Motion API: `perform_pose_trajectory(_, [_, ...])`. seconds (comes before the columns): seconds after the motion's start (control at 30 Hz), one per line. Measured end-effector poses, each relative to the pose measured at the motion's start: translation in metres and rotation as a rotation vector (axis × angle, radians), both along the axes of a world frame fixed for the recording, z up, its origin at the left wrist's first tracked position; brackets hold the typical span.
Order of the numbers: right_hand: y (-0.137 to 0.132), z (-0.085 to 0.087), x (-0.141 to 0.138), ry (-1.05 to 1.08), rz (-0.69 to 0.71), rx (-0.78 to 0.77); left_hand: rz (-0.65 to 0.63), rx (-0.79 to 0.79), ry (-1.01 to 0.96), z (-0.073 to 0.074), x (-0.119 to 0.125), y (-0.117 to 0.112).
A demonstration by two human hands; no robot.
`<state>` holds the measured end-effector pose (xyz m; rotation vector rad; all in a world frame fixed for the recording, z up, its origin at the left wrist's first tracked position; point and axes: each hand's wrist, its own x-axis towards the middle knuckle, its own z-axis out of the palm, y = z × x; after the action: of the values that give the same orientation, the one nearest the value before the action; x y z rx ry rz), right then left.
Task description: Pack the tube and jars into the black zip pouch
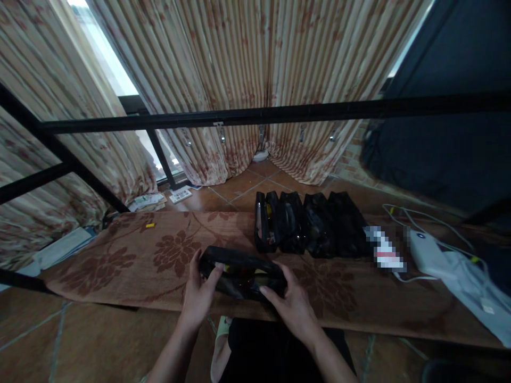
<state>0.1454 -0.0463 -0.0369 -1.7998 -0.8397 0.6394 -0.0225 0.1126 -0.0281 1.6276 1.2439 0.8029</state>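
The left hand (200, 290) pinches the left end of a black pouch (239, 283) between thumb and fingers; the right hand (293, 302) grips the right end likewise. The pouch is located at the middle of the near edge of the cloth-covered bench (139, 282); contact with the surface cannot be determined. Similar black pouches (313, 226) stand side by side along the far edge, right of centre. A small yellow object (150, 225) lies near the far left corner.
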Motion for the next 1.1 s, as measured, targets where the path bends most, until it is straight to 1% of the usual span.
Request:
perform_pose_trajectory(0.17, [-0.001,-0.009,-0.005,0.087,0.009,0.000,-0.049,-0.044,-0.038,0.000,-0.001,0.001])
perform_pose_trajectory(0.3, [-0.002,-0.012,-0.010,0.106,0.024,0.018,-0.109,-0.099,-0.113,0.007,-0.005,-0.003])
perform_pose_trajectory(0.43, [-0.002,-0.011,-0.012,0.131,0.039,0.058,-0.186,-0.164,-0.186,0.015,-0.010,-0.009])
perform_pose_trajectory(0.57, [0.002,-0.005,-0.010,0.107,-0.033,0.061,-0.211,-0.165,-0.135,0.020,-0.014,-0.006])
perform_pose_trajectory(0.67, [0.011,0.006,-0.005,0.027,-0.096,0.035,-0.259,-0.124,-0.016,0.025,-0.017,0.001])
perform_pose_trajectory(0.73, [0.019,0.016,-0.003,-0.077,-0.121,0.004,-0.299,-0.048,0.116,0.030,-0.016,0.006])
perform_pose_trajectory(0.8, [0.029,0.026,-0.001,-0.227,-0.088,-0.042,-0.342,0.041,0.252,0.036,-0.014,0.008])
perform_pose_trajectory(0.9, [0.043,0.036,0.000,-0.461,0.016,-0.159,-0.380,0.170,0.436,0.043,-0.008,0.011])
perform_pose_trajectory(0.97, [0.050,0.040,0.001,-0.551,0.051,-0.214,-0.357,0.232,0.588,0.045,-0.003,0.012])
perform_pose_trajectory(1.03, [0.055,0.040,0.002,-0.591,0.056,-0.234,-0.325,0.261,0.726,0.046,0.001,0.014])
perform_pose_trajectory(1.1, [0.059,0.038,0.003,-0.629,0.069,-0.259,-0.300,0.283,0.822,0.046,0.006,0.014])
